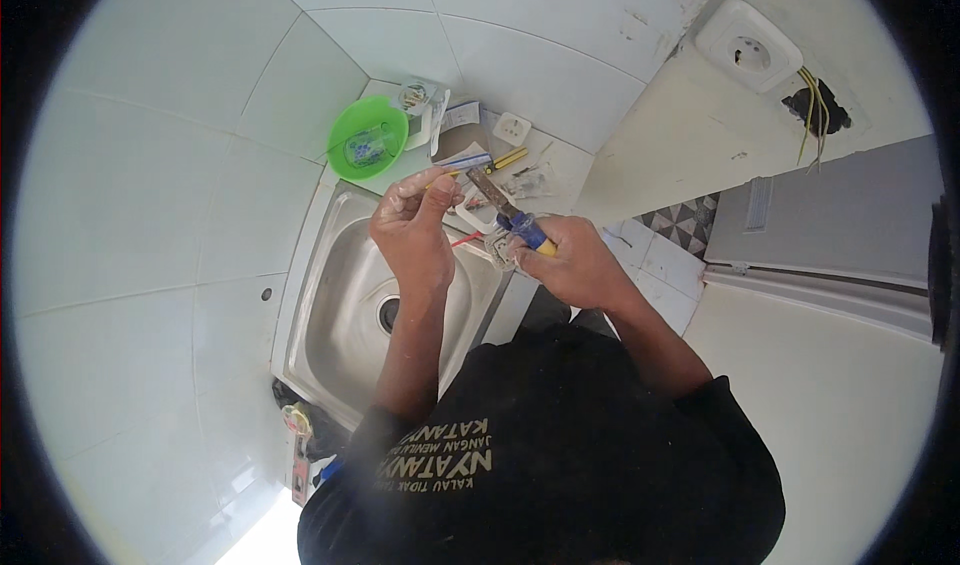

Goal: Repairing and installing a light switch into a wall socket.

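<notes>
My right hand (573, 262) is closed round the blue-and-yellow handles of a pair of pliers (492, 193). Their worn, brownish metal head points up and left toward my other hand. My left hand (425, 210) is pinched, thumb against fingers, on a thin yellow wire (448, 173). The wire's tip reaches close to the pliers' head; I cannot tell whether they touch. Just below the pliers is a pale socket part (499, 249), partly hidden by my right hand, and a short red strip (467, 238) shows beside it.
A steel sink (345, 385) lies under my left forearm. Behind it, a green bowl (345, 160) stands in the corner, near a yellow-and-black tool (508, 159) and a white socket (512, 128). At right, a wall socket (747, 47) sits beside loose wires (818, 115) from a hole.
</notes>
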Demonstrator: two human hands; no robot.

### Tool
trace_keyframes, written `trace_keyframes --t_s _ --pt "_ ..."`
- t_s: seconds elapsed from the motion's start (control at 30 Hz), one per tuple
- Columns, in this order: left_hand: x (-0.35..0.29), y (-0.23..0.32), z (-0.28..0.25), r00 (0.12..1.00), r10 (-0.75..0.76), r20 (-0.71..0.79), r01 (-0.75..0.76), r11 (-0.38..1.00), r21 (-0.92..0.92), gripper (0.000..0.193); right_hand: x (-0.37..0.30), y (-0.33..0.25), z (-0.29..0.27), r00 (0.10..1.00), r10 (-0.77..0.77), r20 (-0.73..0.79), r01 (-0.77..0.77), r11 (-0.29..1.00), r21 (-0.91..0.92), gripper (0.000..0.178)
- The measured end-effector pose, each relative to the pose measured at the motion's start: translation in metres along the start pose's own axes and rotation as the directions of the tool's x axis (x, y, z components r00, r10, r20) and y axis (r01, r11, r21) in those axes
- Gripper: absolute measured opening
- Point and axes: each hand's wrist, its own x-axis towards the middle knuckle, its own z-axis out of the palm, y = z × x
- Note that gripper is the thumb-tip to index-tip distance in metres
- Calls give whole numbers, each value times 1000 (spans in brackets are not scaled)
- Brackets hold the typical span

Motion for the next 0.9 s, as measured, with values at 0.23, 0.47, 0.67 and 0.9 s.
trace_keyframes --t_s 0.23,0.47,0.67,0.9 --pt "9 -7 2 999 -40 11 37 975 221 21 1 32 -3 996 2 -89 11 989 146 33" --pt "54 -107 -27 954 92 284 -294 451 843 24 4 88 -18 937 219 -272 -179 970 163 30" --pt "41 -149 42 824 -3 566 -551 230 802 22 -16 108 -15 906 267 -329 -188 949 252 26" --pt "64 -182 74 818 -322 477 -513 -30 858 17 -25 109 -15 913 297 -279 -217 934 285 13"
